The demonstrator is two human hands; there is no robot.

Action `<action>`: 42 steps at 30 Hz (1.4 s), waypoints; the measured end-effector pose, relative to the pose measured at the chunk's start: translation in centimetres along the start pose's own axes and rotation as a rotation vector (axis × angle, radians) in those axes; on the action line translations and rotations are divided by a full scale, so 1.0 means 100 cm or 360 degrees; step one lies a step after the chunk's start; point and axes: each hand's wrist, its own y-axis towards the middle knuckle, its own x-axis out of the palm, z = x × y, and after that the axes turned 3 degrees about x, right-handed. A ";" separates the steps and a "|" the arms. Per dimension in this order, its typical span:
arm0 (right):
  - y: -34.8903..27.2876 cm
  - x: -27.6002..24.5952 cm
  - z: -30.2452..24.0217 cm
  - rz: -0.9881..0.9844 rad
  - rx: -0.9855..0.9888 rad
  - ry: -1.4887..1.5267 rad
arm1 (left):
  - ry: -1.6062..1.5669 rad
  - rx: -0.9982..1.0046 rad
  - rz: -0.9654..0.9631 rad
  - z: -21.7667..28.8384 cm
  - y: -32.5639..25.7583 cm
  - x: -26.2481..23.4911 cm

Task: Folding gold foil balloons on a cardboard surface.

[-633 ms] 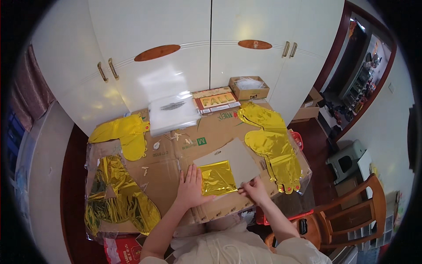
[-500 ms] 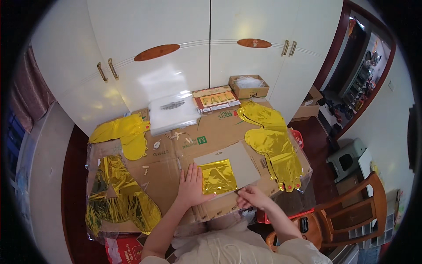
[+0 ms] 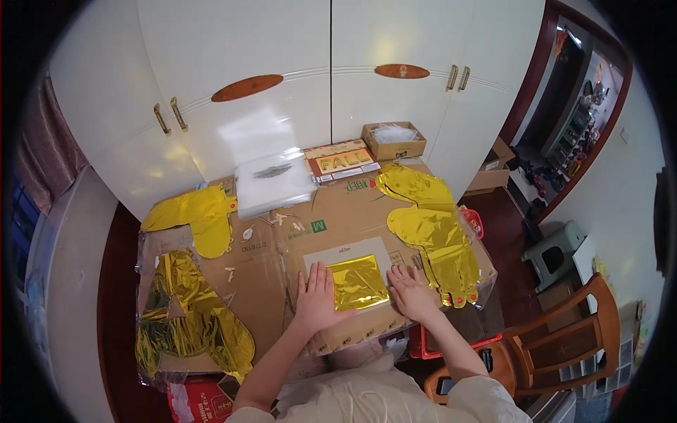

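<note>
A folded piece of shiny gold foil lies on a pale grey card near the front of the table. My left hand rests flat along the foil's left side, fingers stretched out and pointing away from me. On the other side, my right hand lies palm down by the card's right edge, its fingers also extended. Neither hand grips anything; the foil sits between them. Part of the card's lower left is covered by my left hand.
Cardboard covers the table. Flat gold foil balloons lie at the right, back left and front left. Clear plastic bags, a printed packet and a small box stand at the back. A wooden chair is at right.
My right hand has moved from the card's lower right corner to its right side and opened flat. Less card shows right of the foil, and the foil has shifted slightly right.
</note>
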 end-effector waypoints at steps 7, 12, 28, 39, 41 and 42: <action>0.008 -0.022 -0.007 -0.0086 0.0046 0.0090 | 0.0031 -0.0075 -0.0034 0.010 -0.004 0.001; 0.052 -0.007 0.049 0.0015 -0.0237 -0.0123 | 0.0025 -0.0051 -0.0071 0.012 -0.001 0.000; 0.058 0.012 -0.025 -0.0256 -0.0573 -0.0111 | 0.0025 -0.0018 -0.0065 0.008 -0.002 -0.002; 0.057 0.016 -0.028 -0.0173 -0.0539 -0.0204 | -0.0095 -0.0013 0.0135 -0.027 -0.005 -0.011; 0.056 0.016 -0.027 -0.0157 -0.0531 -0.0200 | -0.0290 -0.0134 0.0327 -0.061 0.008 -0.017; 0.055 0.015 -0.027 -0.0153 -0.0529 -0.0203 | -0.0177 -0.0172 0.0445 -0.075 0.013 -0.027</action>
